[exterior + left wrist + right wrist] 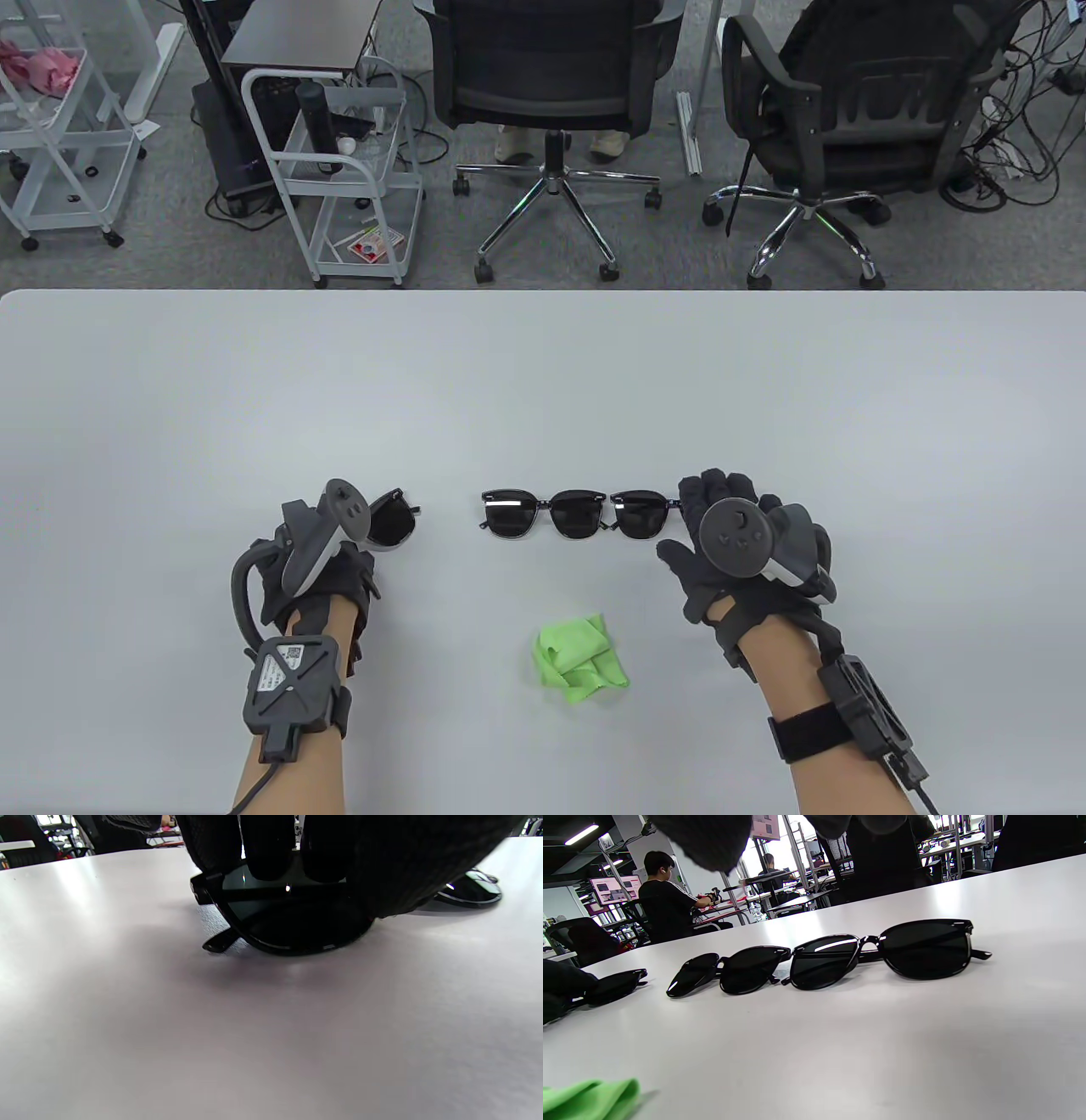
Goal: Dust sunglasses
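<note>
On the white table [543, 382], barely begun — crumpled green cloth [580, 660] untouched, well apart from both hands. Left hand [327, 564] fingers resting on one black sunglasses pair [392, 520]; right hand [747, 552] loose, holding nothing, beside two more pairs [581, 514] — all dusting left.

We see our left hand [327, 586] and right hand [734, 564] in black knit gloves, each with a grey tracker [327, 531] shaped like a controller strapped to its back; the right tracker [747, 535] shows round buttons. Below each glove, a black box [288, 683] is strapped to the wrist; the left carries a white label and trails a cable. Our forearms are bare skin.
</note>
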`<act>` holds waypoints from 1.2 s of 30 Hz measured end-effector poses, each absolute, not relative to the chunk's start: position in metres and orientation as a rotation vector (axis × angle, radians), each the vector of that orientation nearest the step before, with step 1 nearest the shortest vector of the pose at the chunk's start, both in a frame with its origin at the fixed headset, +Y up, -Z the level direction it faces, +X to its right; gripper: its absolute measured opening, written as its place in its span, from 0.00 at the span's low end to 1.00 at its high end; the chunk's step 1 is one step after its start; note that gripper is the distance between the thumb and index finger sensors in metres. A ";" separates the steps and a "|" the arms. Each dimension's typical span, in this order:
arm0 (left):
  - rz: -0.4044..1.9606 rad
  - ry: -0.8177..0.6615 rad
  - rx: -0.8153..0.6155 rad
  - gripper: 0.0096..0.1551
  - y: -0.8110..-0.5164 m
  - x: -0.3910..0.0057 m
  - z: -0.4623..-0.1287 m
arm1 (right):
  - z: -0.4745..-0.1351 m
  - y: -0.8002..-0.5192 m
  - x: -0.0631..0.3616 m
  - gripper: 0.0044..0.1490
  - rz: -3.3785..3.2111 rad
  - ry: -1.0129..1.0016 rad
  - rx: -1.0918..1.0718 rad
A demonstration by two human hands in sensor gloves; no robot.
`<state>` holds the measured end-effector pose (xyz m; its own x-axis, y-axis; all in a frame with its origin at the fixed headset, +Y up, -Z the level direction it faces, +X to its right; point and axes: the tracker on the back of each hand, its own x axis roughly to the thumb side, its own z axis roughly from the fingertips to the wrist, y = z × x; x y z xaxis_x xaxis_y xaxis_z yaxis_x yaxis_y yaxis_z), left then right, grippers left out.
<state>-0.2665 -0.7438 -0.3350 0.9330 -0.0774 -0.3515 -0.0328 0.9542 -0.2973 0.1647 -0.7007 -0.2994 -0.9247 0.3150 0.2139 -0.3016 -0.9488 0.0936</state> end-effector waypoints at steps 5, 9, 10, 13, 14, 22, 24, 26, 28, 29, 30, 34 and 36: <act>-0.092 0.353 -0.248 0.37 -0.745 -0.262 -0.338 | -0.299 -0.700 0.164 0.51 2.794 0.076 0.331; -0.186 0.323 -0.173 0.29 -0.741 -0.254 -0.339 | -0.299 -0.700 0.165 0.50 2.790 0.081 0.332; -0.191 0.318 -0.159 0.28 -0.740 -0.253 -0.339 | -0.299 -0.700 0.166 0.50 2.788 0.081 0.332; -0.166 0.292 -0.083 0.27 -0.731 -0.250 -0.337 | -0.299 -0.697 0.165 0.50 2.770 0.067 0.345; -0.132 0.275 -0.041 0.27 -0.726 -0.247 -0.336 | -0.298 -0.695 0.164 0.50 2.760 0.057 0.356; 0.137 -0.010 0.174 0.25 -0.675 -0.195 -0.313 | -0.287 -0.660 0.132 0.51 2.678 -0.128 0.568; 0.137 -0.081 0.196 0.25 -0.667 -0.177 -0.305 | -0.284 -0.653 0.116 0.51 2.678 -0.136 0.662; 0.126 -0.160 0.224 0.24 -0.660 -0.156 -0.295 | -0.281 -0.646 0.096 0.51 2.682 -0.128 0.766; 0.126 -0.203 0.235 0.24 -0.657 -0.143 -0.289 | -0.278 -0.643 0.082 0.51 2.688 -0.114 0.817; 0.128 -0.219 0.238 0.24 -0.656 -0.139 -0.286 | -0.278 -0.642 0.077 0.52 2.692 -0.108 0.836; 0.128 -0.240 0.240 0.24 -0.655 -0.133 -0.283 | -0.278 -0.642 0.072 0.53 2.705 -0.102 0.864; 0.105 -0.289 0.268 0.24 -0.653 -0.119 -0.276 | -0.280 -0.651 0.058 0.57 2.797 -0.099 0.909; 0.102 -0.306 0.261 0.24 -0.654 -0.114 -0.274 | -0.278 -0.659 0.056 0.60 2.835 -0.184 0.935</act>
<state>-0.1143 -0.6544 -0.2737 0.9487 0.0598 0.3105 -0.1385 0.9613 0.2380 0.0555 -0.6593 -0.2782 -0.7943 0.1041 0.5986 -0.1806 -0.9811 -0.0690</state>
